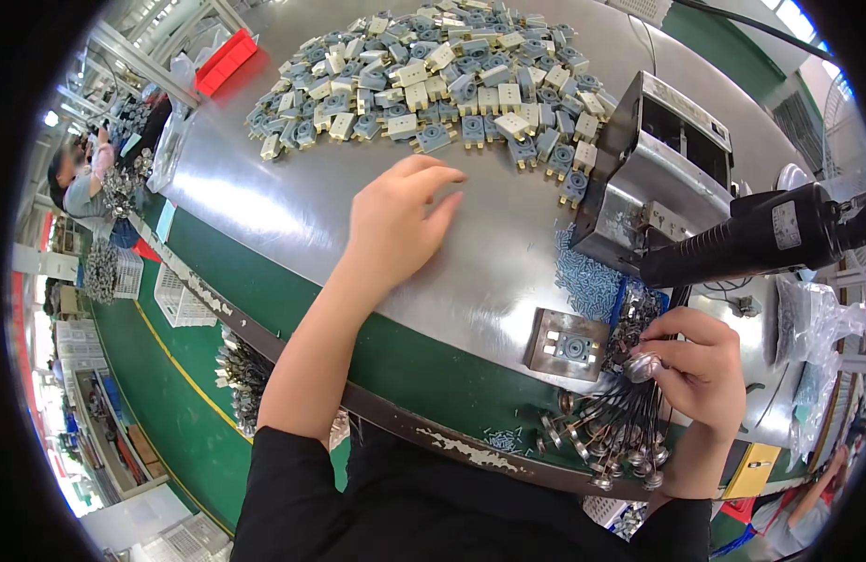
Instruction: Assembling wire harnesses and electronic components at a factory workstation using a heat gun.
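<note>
My left hand (400, 215) is over the bare metal table in front of a big pile of grey and cream plastic blocks (423, 84). Its thumb and forefinger are apart, with nothing between them. At the right, my right hand (700, 365) pinches a round silver metal cap (643, 367) beside a bundle of black leads with metal ends (611, 436). A metal fixture (545, 351) stands left of that hand. One grey block (575, 348) sits in it, its round centre facing up. Small dark parts lie in a blue tray (623, 304) behind the right hand.
A black power screwdriver (742, 239) reaches in from the right above the table. Behind it stands a metal box machine (658, 155). Bluish screws (587, 281) lie heaped beside it. A red bin (227, 62) stands far left. Another person (86, 187) is at the left.
</note>
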Demonstrator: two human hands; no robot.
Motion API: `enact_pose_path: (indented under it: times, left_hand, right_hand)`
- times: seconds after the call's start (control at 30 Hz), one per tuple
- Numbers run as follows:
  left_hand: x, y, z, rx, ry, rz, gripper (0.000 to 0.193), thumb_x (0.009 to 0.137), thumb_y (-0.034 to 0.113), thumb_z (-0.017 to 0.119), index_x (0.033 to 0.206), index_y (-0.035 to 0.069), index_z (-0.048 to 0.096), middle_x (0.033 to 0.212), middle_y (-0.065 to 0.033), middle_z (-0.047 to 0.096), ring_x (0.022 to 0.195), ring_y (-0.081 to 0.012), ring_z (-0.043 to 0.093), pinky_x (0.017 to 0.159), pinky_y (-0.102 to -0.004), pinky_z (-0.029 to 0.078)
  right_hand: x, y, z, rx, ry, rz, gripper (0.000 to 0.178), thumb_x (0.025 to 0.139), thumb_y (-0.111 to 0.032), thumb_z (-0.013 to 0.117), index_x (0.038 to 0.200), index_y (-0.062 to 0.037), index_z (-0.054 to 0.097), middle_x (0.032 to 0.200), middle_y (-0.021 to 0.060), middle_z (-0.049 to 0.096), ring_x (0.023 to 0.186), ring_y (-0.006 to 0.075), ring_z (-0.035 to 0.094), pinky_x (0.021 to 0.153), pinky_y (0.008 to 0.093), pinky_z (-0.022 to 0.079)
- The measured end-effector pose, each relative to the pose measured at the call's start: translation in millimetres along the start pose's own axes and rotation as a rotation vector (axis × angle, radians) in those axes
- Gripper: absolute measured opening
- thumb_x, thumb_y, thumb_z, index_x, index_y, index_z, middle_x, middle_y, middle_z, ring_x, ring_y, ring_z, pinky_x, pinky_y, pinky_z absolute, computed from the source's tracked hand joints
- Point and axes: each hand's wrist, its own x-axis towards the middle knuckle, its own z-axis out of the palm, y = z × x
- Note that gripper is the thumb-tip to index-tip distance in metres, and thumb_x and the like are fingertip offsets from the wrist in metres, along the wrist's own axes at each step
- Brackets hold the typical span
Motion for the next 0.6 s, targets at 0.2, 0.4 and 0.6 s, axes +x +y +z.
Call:
enact_pose_path:
  times: [0.2, 0.4, 0.6]
  left_hand:
    - [43.2, 14.9, 54.4, 0.169, -0.122, 0.250, 0.020, 0.094, 0.022, 0.076, 0.112, 0.015, 0.078, 0.112, -0.0033, 0.075, 0.090, -0.0290, 0.075, 0.078, -0.0409, 0.060]
    - [60.8, 14.1, 81.3, 0.219, -0.093, 0.232, 0.016, 0.094, 0.023, 0.075, 0.108, 0.016, 0.076, 0.104, -0.0037, 0.072, 0.088, -0.0318, 0.073, 0.076, -0.0432, 0.059]
    - [49.4, 20.8, 78.0, 0.246, -0.118, 0.211, 0.010, 0.094, 0.019, 0.074, 0.103, 0.016, 0.074, 0.106, -0.0054, 0.071, 0.087, -0.0322, 0.072, 0.077, -0.0425, 0.059]
  right_hand:
    - [2.0, 2.0, 2.9, -0.012, 0.007, -0.002, 0.026, 0.067, 0.002, 0.075, 0.092, -0.0041, 0.081, 0.095, 0.0104, 0.073, 0.083, 0.0270, 0.072, 0.071, 0.0370, 0.056]
    - [1.1, -0.8, 0.1, -0.010, 0.026, -0.022, 0.028, 0.066, 0.003, 0.074, 0.092, -0.0047, 0.080, 0.095, 0.0102, 0.073, 0.084, 0.0271, 0.072, 0.071, 0.0374, 0.056]
    - [-3.4, -4.1, -3.4, -0.006, 0.031, -0.054, 0.025, 0.069, 0.003, 0.073, 0.092, -0.0041, 0.079, 0.096, 0.0087, 0.072, 0.082, 0.0280, 0.072, 0.068, 0.0390, 0.058]
